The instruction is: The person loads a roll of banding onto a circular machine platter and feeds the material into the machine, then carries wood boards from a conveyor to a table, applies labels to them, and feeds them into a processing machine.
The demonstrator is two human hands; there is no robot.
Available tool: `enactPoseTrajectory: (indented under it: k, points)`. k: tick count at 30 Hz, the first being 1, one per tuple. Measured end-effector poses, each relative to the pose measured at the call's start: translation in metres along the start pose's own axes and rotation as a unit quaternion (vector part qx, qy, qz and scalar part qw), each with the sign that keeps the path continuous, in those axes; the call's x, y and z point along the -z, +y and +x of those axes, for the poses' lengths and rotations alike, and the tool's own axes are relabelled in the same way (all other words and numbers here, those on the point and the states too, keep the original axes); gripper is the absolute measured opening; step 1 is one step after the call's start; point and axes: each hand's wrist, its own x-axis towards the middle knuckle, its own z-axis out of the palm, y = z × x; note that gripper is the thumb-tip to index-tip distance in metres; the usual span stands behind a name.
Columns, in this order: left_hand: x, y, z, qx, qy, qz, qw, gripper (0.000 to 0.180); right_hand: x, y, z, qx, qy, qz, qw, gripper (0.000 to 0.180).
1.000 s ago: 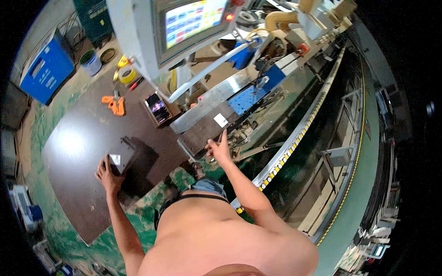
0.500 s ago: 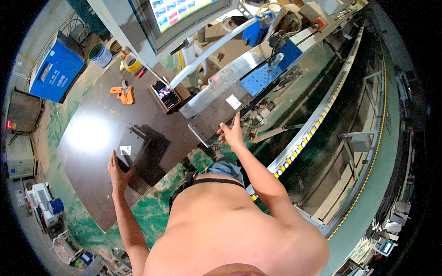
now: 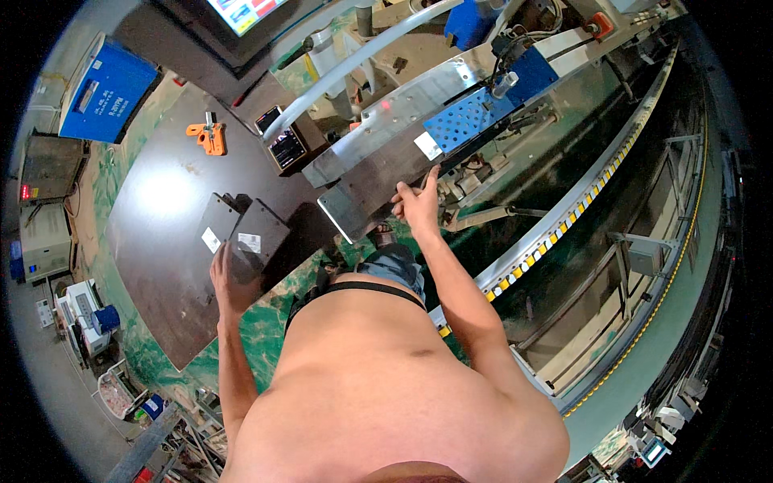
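My right hand [image 3: 416,208] is at the near edge of a dark flat panel [image 3: 378,187] lying along a metal guide rail [image 3: 354,150]. Its index finger stretches out to the panel's edge, the other fingers bend loosely, and it grips nothing that I can see. A white label [image 3: 427,145] on that panel sits beside a blue perforated plate [image 3: 467,121]. On the brown table, my left hand [image 3: 233,278] reaches with fingers extended to two small dark panels, one on the left [image 3: 221,216] and one on the right [image 3: 264,225], each with a white label. Its fingertips lie between the labels.
An orange clamp-like tool [image 3: 209,137] lies on the brown table [image 3: 153,266]. A phone [image 3: 283,141] rests on a box beside the rail. Above stands a screen [image 3: 245,12]. A long conveyor rail with yellow marks [image 3: 555,237] runs along the right; a blue cabinet [image 3: 105,92] stands far left.
The labelled panel at my right hand has slid forward along the rail, its label now next to the blue plate. My left hand has shifted over the small panels, and a second label shows. The view has shifted.
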Motion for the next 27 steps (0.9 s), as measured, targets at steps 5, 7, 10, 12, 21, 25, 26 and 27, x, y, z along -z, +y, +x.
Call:
enactPoseTrajectory:
  k: [5,7,10,12,21,25,26,27]
  points:
    - [-0.013,0.063,0.022,-0.036,-0.074,0.002,0.997,0.095,0.037,-0.024,0.035,0.026,0.02,0.02,0.999,0.084]
    - [-0.026,0.082,0.033,-0.071,-0.076,0.004,0.995,0.094,0.053,-0.031,0.051,-0.007,0.046,0.021,0.999,0.083]
    - [-0.045,0.113,0.049,-0.103,-0.077,0.014,0.992,0.092,0.07,-0.051,0.059,0.006,0.012,0.047,0.999,0.079]
    - [-0.052,0.137,0.063,-0.1,-0.123,0.025,0.987,0.092,0.088,-0.045,0.076,0.026,0.005,0.058,0.998,0.079]
    - [-0.109,0.197,0.097,-0.161,-0.101,0.003,0.982,0.09,0.128,-0.077,0.113,0.061,0.069,0.036,0.995,0.063]
    - [-0.125,0.208,0.114,-0.182,-0.036,-0.027,0.982,0.084,0.123,-0.044,0.078,0.075,0.155,0.115,0.978,0.051]
    - [-0.122,0.208,0.117,-0.172,-0.032,-0.028,0.984,0.084,0.111,-0.03,0.054,0.058,0.128,0.181,0.973,0.051]
    - [-0.114,0.207,0.117,-0.162,0.011,-0.039,0.986,0.081,0.098,-0.01,0.034,0.06,0.087,0.137,0.985,0.05]
